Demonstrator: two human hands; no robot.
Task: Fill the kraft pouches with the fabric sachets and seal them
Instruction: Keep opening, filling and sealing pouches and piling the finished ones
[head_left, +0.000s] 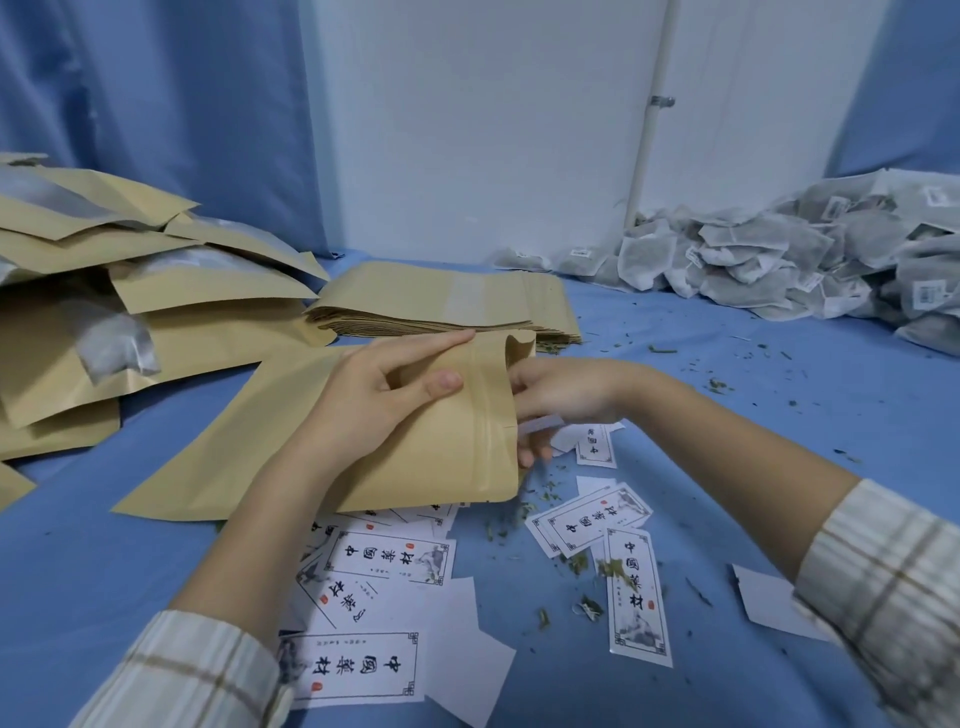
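Note:
A flat kraft pouch (332, 457) lies on the blue cloth with its mouth facing right. My left hand (374, 395) grips the pouch near the zip strip, thumb on top and fingers along the upper edge. My right hand (566, 389) is at the open mouth, its fingertips hidden behind the pouch's edge. It pinches a small white label slip (540, 423), which looks blurred. The fabric sachets (779, 260) are heaped at the back right, out of both hands' reach.
A stack of empty kraft pouches (447, 301) lies just behind my hands. Filled pouches (130, 291) are piled at the left. Printed white labels (389, 558) and dried herb crumbs are scattered over the cloth near me. A white wall and blue curtains stand behind.

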